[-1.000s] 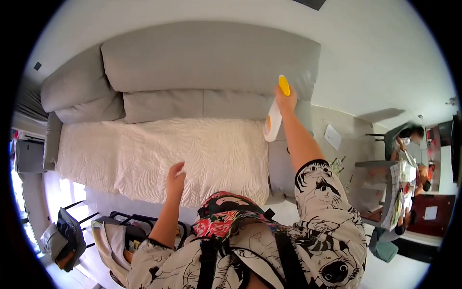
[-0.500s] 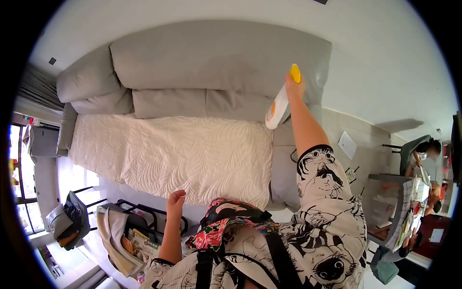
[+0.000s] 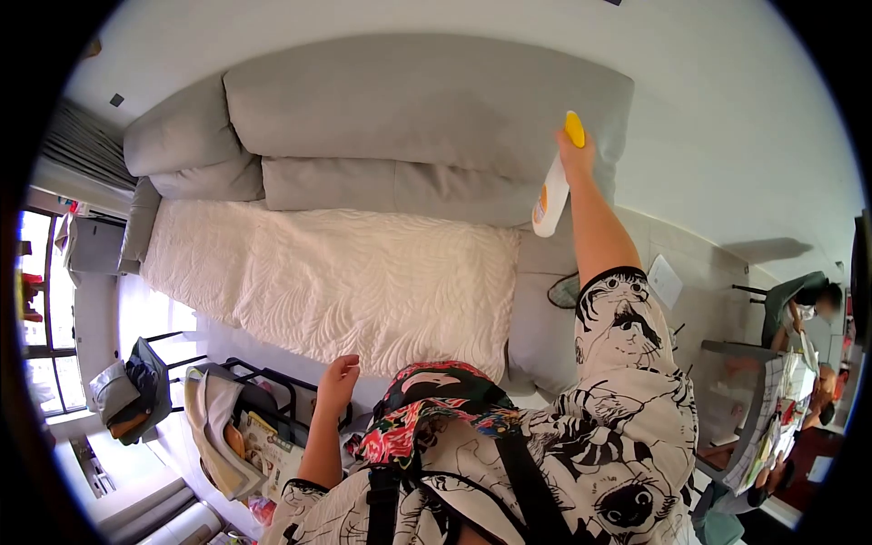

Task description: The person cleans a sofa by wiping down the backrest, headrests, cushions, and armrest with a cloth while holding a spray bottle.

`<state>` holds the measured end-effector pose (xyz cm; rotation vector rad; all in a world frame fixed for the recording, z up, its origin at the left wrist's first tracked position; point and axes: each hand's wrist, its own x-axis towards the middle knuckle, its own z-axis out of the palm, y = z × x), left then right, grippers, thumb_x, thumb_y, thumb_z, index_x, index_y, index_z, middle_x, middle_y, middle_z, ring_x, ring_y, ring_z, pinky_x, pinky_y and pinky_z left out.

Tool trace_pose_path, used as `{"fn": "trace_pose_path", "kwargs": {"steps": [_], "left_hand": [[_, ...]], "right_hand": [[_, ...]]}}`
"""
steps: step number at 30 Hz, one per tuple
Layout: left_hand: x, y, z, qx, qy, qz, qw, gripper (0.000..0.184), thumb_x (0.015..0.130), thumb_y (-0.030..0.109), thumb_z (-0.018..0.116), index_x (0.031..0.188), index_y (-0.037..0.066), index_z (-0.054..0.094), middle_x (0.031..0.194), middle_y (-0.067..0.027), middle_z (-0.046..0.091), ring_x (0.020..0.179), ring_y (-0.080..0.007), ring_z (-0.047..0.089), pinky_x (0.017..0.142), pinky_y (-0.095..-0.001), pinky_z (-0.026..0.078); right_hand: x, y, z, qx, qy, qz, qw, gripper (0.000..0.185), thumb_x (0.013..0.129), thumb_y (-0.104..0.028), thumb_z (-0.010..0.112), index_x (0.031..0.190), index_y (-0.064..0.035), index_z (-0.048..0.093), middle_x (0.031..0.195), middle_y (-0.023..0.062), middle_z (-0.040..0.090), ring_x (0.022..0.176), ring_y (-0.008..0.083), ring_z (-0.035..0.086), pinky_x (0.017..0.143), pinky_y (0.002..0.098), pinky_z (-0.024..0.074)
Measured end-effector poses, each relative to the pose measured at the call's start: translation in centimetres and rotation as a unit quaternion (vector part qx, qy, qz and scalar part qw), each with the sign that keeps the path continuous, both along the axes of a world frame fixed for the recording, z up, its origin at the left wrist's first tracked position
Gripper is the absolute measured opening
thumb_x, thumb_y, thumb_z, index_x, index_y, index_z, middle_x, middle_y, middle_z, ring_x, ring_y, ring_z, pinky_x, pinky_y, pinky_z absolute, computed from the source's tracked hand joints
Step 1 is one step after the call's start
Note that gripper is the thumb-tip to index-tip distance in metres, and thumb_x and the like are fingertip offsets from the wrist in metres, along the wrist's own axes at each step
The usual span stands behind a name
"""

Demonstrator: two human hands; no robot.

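Observation:
In my right hand (image 3: 576,158) is a white spray bottle (image 3: 550,202) with a yellow spray head (image 3: 574,129) and an orange patch on its label. My fingers wrap round its neck, and the bottle hangs tilted in front of the grey sofa's backrest (image 3: 336,100), near its right end. A darker patch shows on the backrest fabric left of the bottle. My left hand (image 3: 338,381) hangs low by the front edge of the cream quilted cover (image 3: 327,272) on the seat. It holds nothing, its fingers loosely bent and apart.
Chairs bearing cloths and bags (image 3: 227,436) stand at lower left, near a window (image 3: 50,318). A dark green item (image 3: 565,291) lies on the seat's right part. On the right, people sit by a table covered with papers (image 3: 795,391).
My right hand and the spray bottle have shifted slightly right and up across the view. The sofa has shifted a little in view as well. My left hand stays low, still holding nothing.

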<state>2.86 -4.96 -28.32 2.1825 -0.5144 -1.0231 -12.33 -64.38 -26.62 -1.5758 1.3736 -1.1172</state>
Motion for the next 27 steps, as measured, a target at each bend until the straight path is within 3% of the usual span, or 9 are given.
{"fn": "trace_pose_path", "kwargs": {"steps": [4,6,10,13,15,16,20,22,27], "left_hand": [[-0.4,1.8,-1.0,0.011,-0.032,-0.017,0.999,0.026,0.085,0.012,0.056,0.109,0.001,0.058,0.095,-0.0055,0.064,0.084,-0.0126,0.058,0.077,-0.0267,0.045],[0.0,2.9,-1.9,0.007,-0.022,-0.016,1.000,0.030,0.084,0.016,0.057,0.111,0.002,0.059,0.103,-0.0097,0.064,0.090,-0.0196,0.061,0.079,-0.0313,0.047],[-0.6,2.1,-0.4,0.004,-0.012,0.000,1.000,0.028,0.085,0.014,0.057,0.109,0.001,0.058,0.098,-0.0066,0.064,0.089,-0.0137,0.059,0.078,-0.0269,0.046],[-0.6,1.0,1.0,0.057,-0.017,-0.026,0.998,0.028,0.085,0.015,0.058,0.110,0.002,0.058,0.100,-0.0077,0.064,0.091,-0.0149,0.059,0.080,-0.0276,0.046],[-0.9,0.6,1.3,0.047,-0.037,-0.035,0.998,0.032,0.084,0.019,0.057,0.111,0.003,0.058,0.104,-0.0100,0.064,0.092,-0.0211,0.062,0.080,-0.0320,0.047],[-0.9,0.9,1.3,0.050,-0.037,-0.035,0.997,0.032,0.084,0.019,0.057,0.111,0.003,0.058,0.104,-0.0100,0.064,0.092,-0.0211,0.062,0.080,-0.0320,0.047],[-0.5,0.7,1.1,0.051,-0.046,-0.051,0.996,0.032,0.083,0.020,0.057,0.111,0.003,0.058,0.104,-0.0100,0.064,0.091,-0.0214,0.062,0.080,-0.0319,0.048],[-0.5,0.4,1.3,0.067,-0.049,-0.051,0.995,0.032,0.084,0.020,0.057,0.111,0.003,0.058,0.104,-0.0101,0.064,0.091,-0.0215,0.062,0.080,-0.0318,0.048],[-0.6,0.4,1.3,0.040,-0.046,-0.058,0.996,0.032,0.084,0.020,0.057,0.111,0.003,0.058,0.104,-0.0103,0.064,0.091,-0.0218,0.062,0.079,-0.0324,0.048]], "right_hand": [[-0.5,-0.4,0.5,0.025,0.104,-0.056,0.993,0.031,0.072,-0.029,0.063,0.090,-0.0038,0.062,0.080,0.0120,0.065,0.076,0.0281,0.062,0.067,0.0372,0.0462],[-0.5,-0.5,-0.6,0.032,0.095,-0.045,0.994,0.032,0.072,-0.029,0.063,0.092,-0.0039,0.063,0.081,0.0124,0.065,0.078,0.0285,0.062,0.068,0.0374,0.0465],[-0.7,-0.5,-2.8,0.043,0.077,-0.011,0.996,0.034,0.071,-0.030,0.063,0.094,-0.0039,0.063,0.083,0.0129,0.065,0.079,0.0289,0.063,0.070,0.0378,0.0468],[-0.8,0.2,-2.5,-0.001,0.032,0.016,0.999,0.035,0.071,-0.030,0.063,0.095,-0.0042,0.063,0.083,0.0135,0.065,0.080,0.0290,0.063,0.070,0.0386,0.0467],[-0.7,-0.4,-1.2,0.042,0.056,0.004,0.998,0.035,0.072,-0.031,0.063,0.095,-0.0045,0.063,0.083,0.0134,0.065,0.080,0.0288,0.063,0.070,0.0388,0.0466],[-0.7,-0.1,-0.7,0.087,0.083,-0.009,0.993,0.035,0.072,-0.031,0.062,0.095,-0.0047,0.063,0.083,0.0133,0.065,0.081,0.0286,0.063,0.070,0.0389,0.0466],[0.3,0.7,0.2,0.070,0.120,-0.028,0.990,0.034,0.071,-0.031,0.062,0.093,-0.0056,0.063,0.082,0.0131,0.065,0.079,0.0283,0.063,0.070,0.0388,0.0467],[1.2,0.6,-1.1,0.006,0.079,-0.007,0.997,0.033,0.070,-0.032,0.063,0.090,-0.0055,0.062,0.081,0.0129,0.065,0.078,0.0286,0.063,0.069,0.0388,0.0467],[1.3,1.2,-1.1,0.020,0.050,0.027,0.998,0.034,0.070,-0.031,0.063,0.093,-0.0053,0.062,0.083,0.0132,0.065,0.079,0.0291,0.062,0.069,0.0384,0.0464]]}}
